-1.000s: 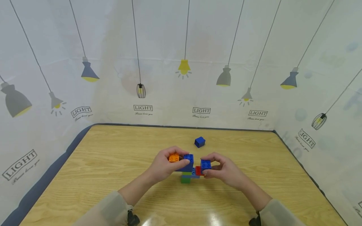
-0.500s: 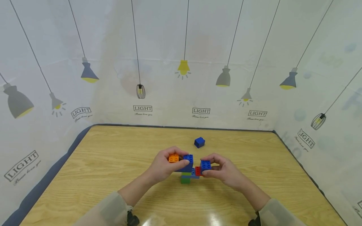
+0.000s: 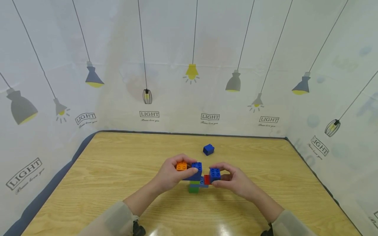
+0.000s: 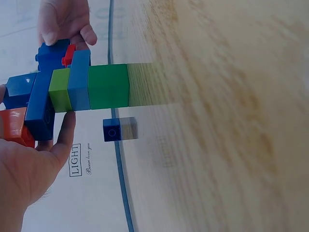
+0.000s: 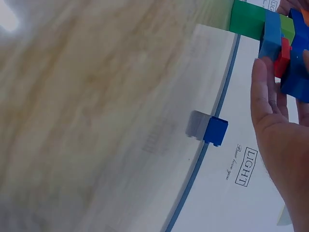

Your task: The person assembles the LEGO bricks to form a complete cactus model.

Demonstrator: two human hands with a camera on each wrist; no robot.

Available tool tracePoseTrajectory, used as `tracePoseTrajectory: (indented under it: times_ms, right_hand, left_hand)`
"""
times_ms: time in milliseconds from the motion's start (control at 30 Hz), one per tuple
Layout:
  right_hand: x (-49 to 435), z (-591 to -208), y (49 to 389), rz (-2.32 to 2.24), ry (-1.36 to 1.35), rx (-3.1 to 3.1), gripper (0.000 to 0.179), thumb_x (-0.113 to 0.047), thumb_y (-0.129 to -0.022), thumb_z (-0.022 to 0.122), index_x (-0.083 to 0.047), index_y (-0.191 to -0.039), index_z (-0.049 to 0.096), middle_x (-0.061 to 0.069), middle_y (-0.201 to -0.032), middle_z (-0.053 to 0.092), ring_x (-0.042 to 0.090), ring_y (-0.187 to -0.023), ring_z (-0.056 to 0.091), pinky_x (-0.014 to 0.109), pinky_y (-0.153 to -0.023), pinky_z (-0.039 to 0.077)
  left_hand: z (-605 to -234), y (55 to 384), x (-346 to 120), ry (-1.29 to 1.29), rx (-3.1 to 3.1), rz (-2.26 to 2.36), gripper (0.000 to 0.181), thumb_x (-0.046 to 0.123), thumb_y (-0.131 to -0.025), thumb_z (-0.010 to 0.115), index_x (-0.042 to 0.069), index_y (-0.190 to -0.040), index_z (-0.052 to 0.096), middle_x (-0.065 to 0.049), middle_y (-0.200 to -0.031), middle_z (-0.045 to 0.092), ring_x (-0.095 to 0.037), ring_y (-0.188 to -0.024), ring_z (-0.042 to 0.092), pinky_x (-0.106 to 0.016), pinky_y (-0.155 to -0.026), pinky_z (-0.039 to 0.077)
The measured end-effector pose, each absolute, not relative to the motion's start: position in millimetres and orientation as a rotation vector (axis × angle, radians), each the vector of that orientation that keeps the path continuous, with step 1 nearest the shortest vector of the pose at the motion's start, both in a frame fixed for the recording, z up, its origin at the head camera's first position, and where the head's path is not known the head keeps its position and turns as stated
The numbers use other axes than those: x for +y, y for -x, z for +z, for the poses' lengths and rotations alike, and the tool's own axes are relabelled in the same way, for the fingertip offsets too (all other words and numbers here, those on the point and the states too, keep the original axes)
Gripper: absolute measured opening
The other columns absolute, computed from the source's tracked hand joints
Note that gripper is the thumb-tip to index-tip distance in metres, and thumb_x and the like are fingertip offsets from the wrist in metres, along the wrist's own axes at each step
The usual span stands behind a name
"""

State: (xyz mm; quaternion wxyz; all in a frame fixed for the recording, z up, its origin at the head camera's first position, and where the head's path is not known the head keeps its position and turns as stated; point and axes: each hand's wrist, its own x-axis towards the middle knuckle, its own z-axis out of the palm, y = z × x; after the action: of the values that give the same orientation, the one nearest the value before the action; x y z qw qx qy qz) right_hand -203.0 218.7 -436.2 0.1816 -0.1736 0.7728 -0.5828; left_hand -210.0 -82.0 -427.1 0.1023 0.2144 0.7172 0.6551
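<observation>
A stack of toy building bricks stands on the table, with a green brick [image 4: 108, 87] at its base. Above that come a light blue brick [image 4: 79, 82], a lime brick [image 4: 60, 90] and a long dark blue brick [image 4: 40, 108]. My left hand [image 3: 169, 173] grips the upper part, its thumb on a blue brick [image 3: 197, 166] and its palm around an orange brick [image 3: 181, 166]. My right hand [image 3: 237, 180] pinches another blue brick [image 3: 215, 173] between thumb and fingers, over a small red brick [image 3: 207, 179] on the stack's right side.
One loose blue brick [image 3: 208, 149] lies on its side behind the stack on the wooden table [image 3: 133, 147]. A pale cloth printed with lamps [image 3: 171, 98] surrounds the table's back and sides.
Both hands keep their places on the bricks. The right fingers shift slightly on the blue brick, and the head view tilts up a little.
</observation>
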Motion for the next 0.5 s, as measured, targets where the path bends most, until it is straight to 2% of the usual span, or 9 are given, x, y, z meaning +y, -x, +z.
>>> tracePoseTrajectory:
  times_ms: [100,233,367,500]
  right_hand:
    - [225.0,-435.3,206.8,-1.654,0.516,2.228,0.051,-0.024,-0.109,0.071,-0.003,-0.153,0.057,0.028,-0.154,0.056,0.027,-0.121,0.074,0.043,-0.099,0.066]
    - [234.4,-433.0,215.1,-1.659,0.508,2.352,0.044,-0.03,-0.115,0.061,-0.002,-0.149,0.06,0.032,-0.153,0.057,0.027,-0.119,0.073,0.039,-0.097,0.066]
    - [240.5,-433.7,225.7,-1.597,0.439,2.473,0.044,-0.035,-0.115,0.06,-0.005,-0.146,0.064,0.029,-0.147,0.064,0.026,-0.116,0.073,0.033,-0.095,0.065]
    - [241.7,-436.7,241.1,-1.542,0.418,2.539,0.042,-0.035,-0.113,0.063,-0.006,-0.144,0.066,0.027,-0.14,0.068,0.027,-0.114,0.073,0.036,-0.094,0.065]
  left_hand:
    - [-427.3,210.2,-82.1,-0.631,2.119,1.934,0.027,0.024,-0.104,0.079,0.013,-0.129,0.076,-0.012,-0.134,0.071,-0.023,-0.107,0.066,-0.026,-0.089,0.062]
    - [-426.6,209.9,-82.5,-0.633,2.13,1.932,0.027,0.023,-0.104,0.079,0.013,-0.129,0.076,-0.011,-0.135,0.071,-0.023,-0.107,0.066,-0.026,-0.088,0.061]
    - [-427.7,210.6,-82.8,-0.645,2.127,1.932,0.027,0.021,-0.104,0.079,0.013,-0.129,0.076,-0.011,-0.135,0.07,-0.023,-0.107,0.066,-0.025,-0.087,0.061]
    - [-429.4,211.6,-83.4,-0.648,2.115,1.932,0.027,0.022,-0.104,0.079,0.013,-0.129,0.076,-0.012,-0.135,0.07,-0.024,-0.106,0.066,-0.025,-0.087,0.061]
